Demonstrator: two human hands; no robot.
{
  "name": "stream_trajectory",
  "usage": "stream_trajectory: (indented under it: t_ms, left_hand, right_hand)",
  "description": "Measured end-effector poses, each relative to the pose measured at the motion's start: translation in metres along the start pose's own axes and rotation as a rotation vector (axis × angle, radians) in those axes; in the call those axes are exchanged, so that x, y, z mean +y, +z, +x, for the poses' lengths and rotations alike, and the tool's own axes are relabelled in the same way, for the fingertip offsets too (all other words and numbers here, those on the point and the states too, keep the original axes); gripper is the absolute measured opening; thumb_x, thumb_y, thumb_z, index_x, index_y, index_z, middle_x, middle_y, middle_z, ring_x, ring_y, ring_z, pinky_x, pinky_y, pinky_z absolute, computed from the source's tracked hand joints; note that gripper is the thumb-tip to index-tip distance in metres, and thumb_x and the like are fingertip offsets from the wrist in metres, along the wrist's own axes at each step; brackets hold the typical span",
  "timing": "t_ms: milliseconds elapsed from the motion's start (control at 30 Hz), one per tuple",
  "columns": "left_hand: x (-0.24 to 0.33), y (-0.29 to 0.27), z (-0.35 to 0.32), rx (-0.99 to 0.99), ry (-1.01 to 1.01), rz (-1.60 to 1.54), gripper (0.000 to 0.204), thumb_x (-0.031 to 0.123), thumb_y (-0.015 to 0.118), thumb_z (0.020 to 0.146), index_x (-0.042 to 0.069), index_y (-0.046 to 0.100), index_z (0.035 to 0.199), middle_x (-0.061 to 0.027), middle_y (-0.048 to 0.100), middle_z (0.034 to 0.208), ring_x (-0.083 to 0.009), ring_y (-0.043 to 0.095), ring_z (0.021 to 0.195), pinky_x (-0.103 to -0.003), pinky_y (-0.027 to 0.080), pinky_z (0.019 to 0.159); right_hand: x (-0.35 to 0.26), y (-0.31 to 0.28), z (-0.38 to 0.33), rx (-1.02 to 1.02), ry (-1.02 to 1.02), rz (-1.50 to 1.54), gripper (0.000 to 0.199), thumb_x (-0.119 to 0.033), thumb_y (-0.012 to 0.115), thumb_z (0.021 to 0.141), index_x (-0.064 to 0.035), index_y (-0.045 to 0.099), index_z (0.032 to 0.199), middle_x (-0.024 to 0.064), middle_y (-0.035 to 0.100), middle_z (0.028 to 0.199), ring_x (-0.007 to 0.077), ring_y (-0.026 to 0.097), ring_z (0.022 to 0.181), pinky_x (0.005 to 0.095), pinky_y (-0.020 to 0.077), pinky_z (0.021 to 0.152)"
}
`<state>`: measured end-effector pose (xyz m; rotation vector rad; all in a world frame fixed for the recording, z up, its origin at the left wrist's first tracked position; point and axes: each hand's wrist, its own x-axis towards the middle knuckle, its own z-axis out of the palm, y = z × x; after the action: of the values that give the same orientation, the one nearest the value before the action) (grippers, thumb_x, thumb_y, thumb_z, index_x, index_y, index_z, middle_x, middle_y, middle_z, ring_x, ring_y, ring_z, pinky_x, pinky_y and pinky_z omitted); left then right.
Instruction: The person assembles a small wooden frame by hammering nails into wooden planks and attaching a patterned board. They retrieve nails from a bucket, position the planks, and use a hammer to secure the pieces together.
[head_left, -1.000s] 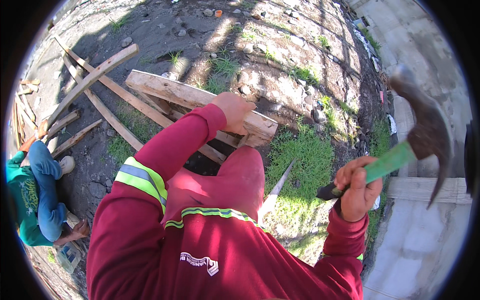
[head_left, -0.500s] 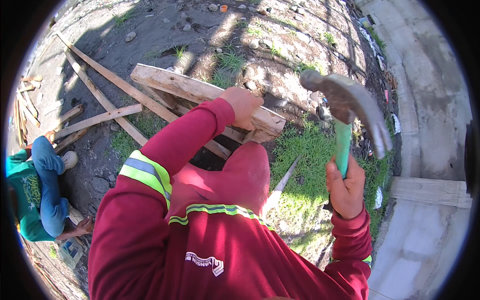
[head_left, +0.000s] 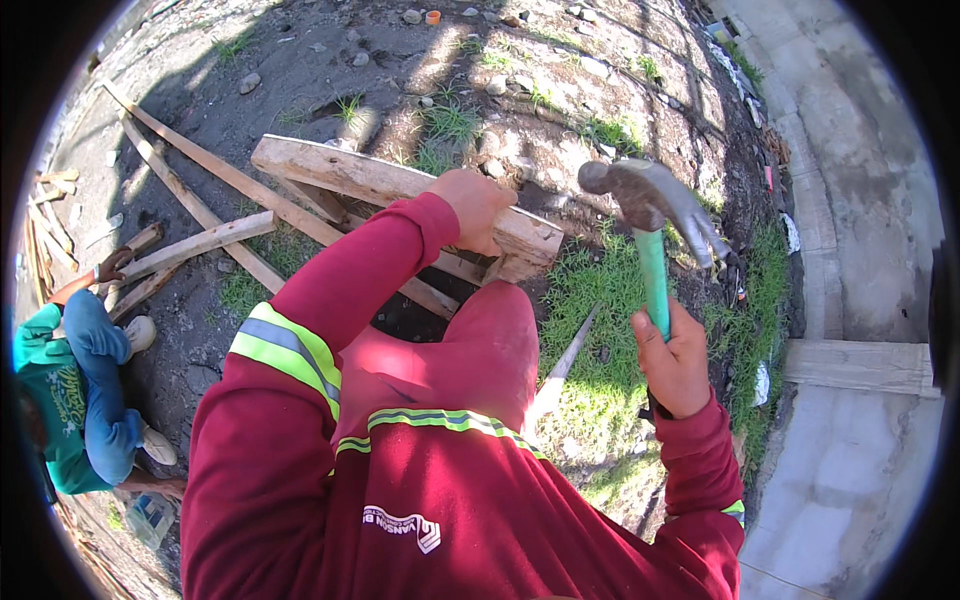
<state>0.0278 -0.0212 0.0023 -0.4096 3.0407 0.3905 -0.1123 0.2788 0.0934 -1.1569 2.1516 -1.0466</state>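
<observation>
Seen from above, a person in a dark red long-sleeved work shirt with yellow-green reflective bands bends over rough ground.

Nearest, the right hand point(head_left: 675, 360) is raised, its fingers point(head_left: 655, 345) clamped around the lower part of a hammer point(head_left: 650, 225). The hammer has a smooth green handle and a dull, rust-brown metal claw head, held upright above a patch of grass point(head_left: 600, 330). It looks head-heavy and rigid, and the smooth handle could slip, so a firm hold low on the handle, as here, seems best for a swing.

A little farther out, the left hand point(head_left: 475, 205) rests on a thick wooden plank point(head_left: 400, 185), fingers curled down over its far edge near the right end. The plank is pale, rough-sawn and stiff, likely fairly heavy and splintery. It lies at an angle, propped on other timber, and one knee in red trousers is bent just beneath it. A slim pale strip of wood point(head_left: 565, 360) slants across the grass beside the knee.

Beyond, thinner wooden slats point(head_left: 200, 190) lie crossed on dark, damp soil point(head_left: 300, 70) scattered with stones and grass tufts. At the left edge another person point(head_left: 70, 390), in a green top and blue trousers, crouches and grips a slat. Along the right runs a grey concrete path point(head_left: 860, 200).
</observation>
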Motion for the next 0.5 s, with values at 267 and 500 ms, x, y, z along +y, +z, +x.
stream_trajectory:
  t_ms: [267,500]
  left_hand:
    - [-0.001,0.005,0.005,0.026,0.015,0.005,0.059,0.048,0.077,0.066,0.006,0.058,0.103,-0.014,0.067,0.093,-0.0352,0.065,0.089,-0.045,0.053,0.075]
    - [-0.003,-0.001,0.003,0.06,0.034,0.009,0.059,0.048,0.077,0.065,0.007,0.058,0.103,-0.0144,0.067,0.092,-0.0357,0.065,0.087,-0.045,0.053,0.074]
  right_hand:
    - [-0.138,-0.029,0.015,0.271,-1.043,0.604,0.035,-0.044,0.039,0.101,-0.0101,0.045,0.093,-0.0008,0.039,0.066,0.01,0.041,0.051,0.0315,0.0408,0.055]
    - [0.021,0.012,0.005,-0.018,0.115,0.015,0.02,-0.021,0.055,0.098,-0.0029,0.051,0.092,0.0009,0.05,0.065,0.011,0.047,0.05,0.0262,0.0405,0.049]
